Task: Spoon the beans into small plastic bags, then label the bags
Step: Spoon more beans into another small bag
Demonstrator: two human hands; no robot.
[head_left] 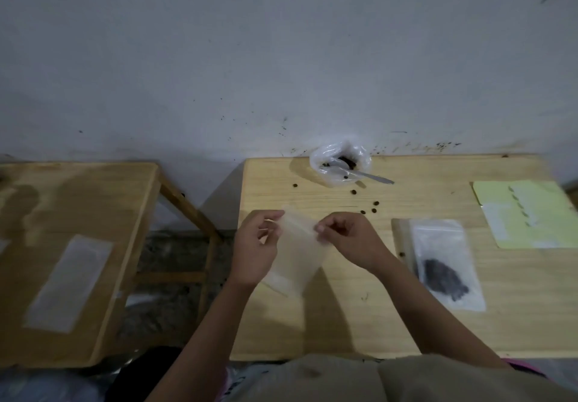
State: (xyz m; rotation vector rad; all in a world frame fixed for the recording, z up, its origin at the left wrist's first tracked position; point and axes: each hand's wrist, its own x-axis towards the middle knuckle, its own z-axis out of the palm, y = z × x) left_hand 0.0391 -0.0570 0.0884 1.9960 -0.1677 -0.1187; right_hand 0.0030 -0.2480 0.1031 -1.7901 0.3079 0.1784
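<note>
Smooth wooden counter (344, 323) sits by a gray wall; left hand (255, 250) and right hand (350, 240) each pinch the top of a thin, clear, empty plastic bag (297, 261) above it

place: plain home-type room, improvised workbench | wall (281, 57): bare, grey-white, scuffed, dark specks | furniture: 2 unfinished wooden tables (359, 323), (78, 198) against wall | floor (169, 292): rough, mottled, in the gap between them | no lab or shop fixtures visible
</note>
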